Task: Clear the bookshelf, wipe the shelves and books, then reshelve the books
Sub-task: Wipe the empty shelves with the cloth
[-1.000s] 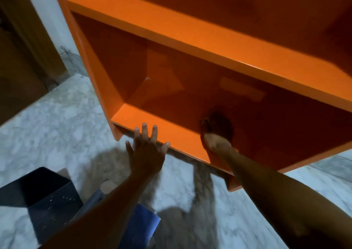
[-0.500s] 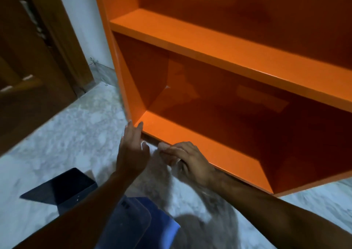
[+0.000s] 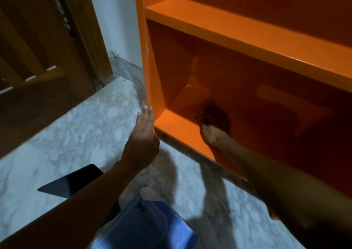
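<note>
Orange bookshelf (image 3: 247, 31) stands upright; shelves run left-right; right hand (image 3: 215, 123) inside.

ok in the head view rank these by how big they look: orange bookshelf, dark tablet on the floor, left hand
1. orange bookshelf, far the largest, running out of frame.
2. and 3. dark tablet and left hand: they look alike; the forearm hides part of the tablet, so no ranking.
</note>
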